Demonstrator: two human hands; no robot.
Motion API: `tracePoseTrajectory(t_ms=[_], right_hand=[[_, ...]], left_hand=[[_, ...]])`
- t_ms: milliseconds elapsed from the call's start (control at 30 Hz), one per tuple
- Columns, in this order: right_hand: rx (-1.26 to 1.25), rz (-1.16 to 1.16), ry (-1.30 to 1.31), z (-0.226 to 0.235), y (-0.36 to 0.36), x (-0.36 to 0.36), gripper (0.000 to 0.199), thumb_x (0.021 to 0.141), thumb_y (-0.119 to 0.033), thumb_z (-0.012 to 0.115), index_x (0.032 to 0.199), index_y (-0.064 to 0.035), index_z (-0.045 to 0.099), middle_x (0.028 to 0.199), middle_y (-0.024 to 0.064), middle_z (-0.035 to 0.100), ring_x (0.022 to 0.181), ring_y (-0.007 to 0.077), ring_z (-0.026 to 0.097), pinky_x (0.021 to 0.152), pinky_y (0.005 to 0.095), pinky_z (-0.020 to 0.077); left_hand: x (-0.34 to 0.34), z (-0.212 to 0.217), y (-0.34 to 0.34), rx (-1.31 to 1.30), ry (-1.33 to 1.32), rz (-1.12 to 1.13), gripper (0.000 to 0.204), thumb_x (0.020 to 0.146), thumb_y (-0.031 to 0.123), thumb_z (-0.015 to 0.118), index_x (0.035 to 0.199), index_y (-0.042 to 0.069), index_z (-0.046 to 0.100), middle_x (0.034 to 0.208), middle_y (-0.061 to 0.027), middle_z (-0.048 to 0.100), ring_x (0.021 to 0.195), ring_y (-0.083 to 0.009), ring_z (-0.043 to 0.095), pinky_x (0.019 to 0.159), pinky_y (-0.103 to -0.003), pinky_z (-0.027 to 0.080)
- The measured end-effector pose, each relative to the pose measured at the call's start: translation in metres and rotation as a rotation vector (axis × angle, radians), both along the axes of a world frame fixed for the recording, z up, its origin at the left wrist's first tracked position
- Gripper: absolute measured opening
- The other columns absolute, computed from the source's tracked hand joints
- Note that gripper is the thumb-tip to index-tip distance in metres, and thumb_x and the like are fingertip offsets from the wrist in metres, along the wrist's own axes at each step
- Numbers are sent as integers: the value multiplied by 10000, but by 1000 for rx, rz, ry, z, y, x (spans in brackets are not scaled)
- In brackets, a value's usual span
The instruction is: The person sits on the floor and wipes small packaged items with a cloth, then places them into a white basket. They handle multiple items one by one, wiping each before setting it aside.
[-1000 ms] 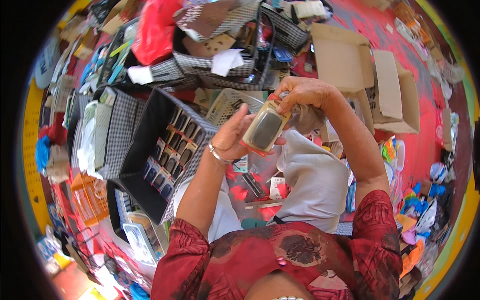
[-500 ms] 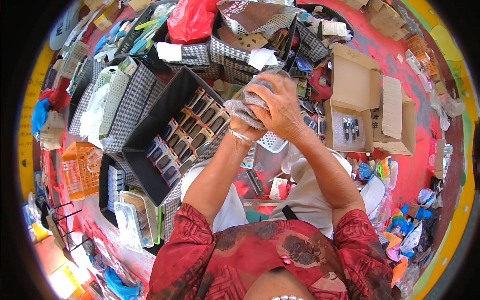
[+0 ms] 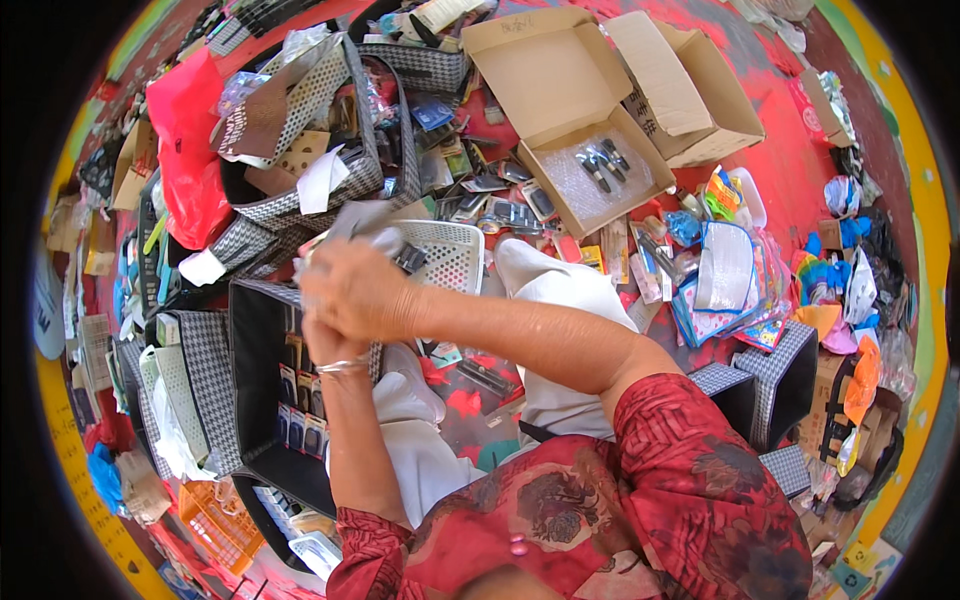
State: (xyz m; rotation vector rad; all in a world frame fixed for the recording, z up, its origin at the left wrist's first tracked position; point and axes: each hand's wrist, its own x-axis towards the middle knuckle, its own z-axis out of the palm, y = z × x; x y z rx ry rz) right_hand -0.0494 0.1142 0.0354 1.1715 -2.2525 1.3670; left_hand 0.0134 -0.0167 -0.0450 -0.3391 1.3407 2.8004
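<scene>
My two hands meet above the front edge of a white perforated basket (image 3: 455,262). My right hand (image 3: 362,292) lies over my left hand (image 3: 325,345), which has a silver bangle at the wrist. Together they grip a crumpled clear plastic packet (image 3: 362,222); only its top pokes out past my fingers, and what is in it is hidden. Just below and left of my hands stands an open black fabric box with a houndstooth rim (image 3: 255,400), holding rows of small dark carded packs (image 3: 300,420). I sit on the red floor in white trousers (image 3: 560,290).
An open cardboard box (image 3: 545,70) with dark tools on bubble wrap sits at the back, a second carton (image 3: 700,80) beside it. A red plastic bag (image 3: 190,160), houndstooth bags (image 3: 300,110), an orange basket (image 3: 215,520) and heaps of packaged goods (image 3: 730,280) crowd around.
My hands have come down and left, toward the black box. The packet, held up in plain sight a second ago, is now mostly covered by my right hand.
</scene>
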Motion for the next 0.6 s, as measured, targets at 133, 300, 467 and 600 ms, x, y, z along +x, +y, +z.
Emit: tracePoseTrajectory(t_ms=[133, 300, 467, 600], right_hand=[[-38, 127, 111, -16, -4, 23, 151, 659, -183, 580, 744, -61, 557, 866, 155, 522, 835, 300, 524, 736, 408, 414], [84, -180, 313, -21, 13, -33, 148, 625, -151, 565, 726, -44, 546, 767, 151, 531, 728, 293, 514, 681, 394, 419], [-85, -622, -244, 18, 46, -81, 257, 722, -101, 625, 957, -14, 567, 885, 149, 602, 828, 300, 578, 752, 374, 444], [-121, -346, -142, 24, 26, -51, 226, 726, -109, 633, 923, -23, 561, 842, 136, 600, 760, 300, 579, 693, 367, 455]], left_hand=[[7, 1, -17, -369, 14, 112, 357, 889, 212, 402, 1210, 59, 428, 1193, -93, 484, 1089, -235, 479, 939, -379, 383], [3, 26, 26, 457, -53, 61, 356, 885, 287, 472, 1155, 57, 495, 1181, -104, 520, 1090, -268, 496, 949, -440, 388], [-2, 43, 28, 690, 28, -28, 536, 908, 402, 367, 1295, 31, 347, 1250, -210, 424, 1069, -301, 488, 875, -427, 426], [-9, 47, 30, 483, -79, 20, 494, 927, 443, 279, 1206, 71, 444, 1157, -124, 523, 1026, -226, 510, 817, -410, 430]])
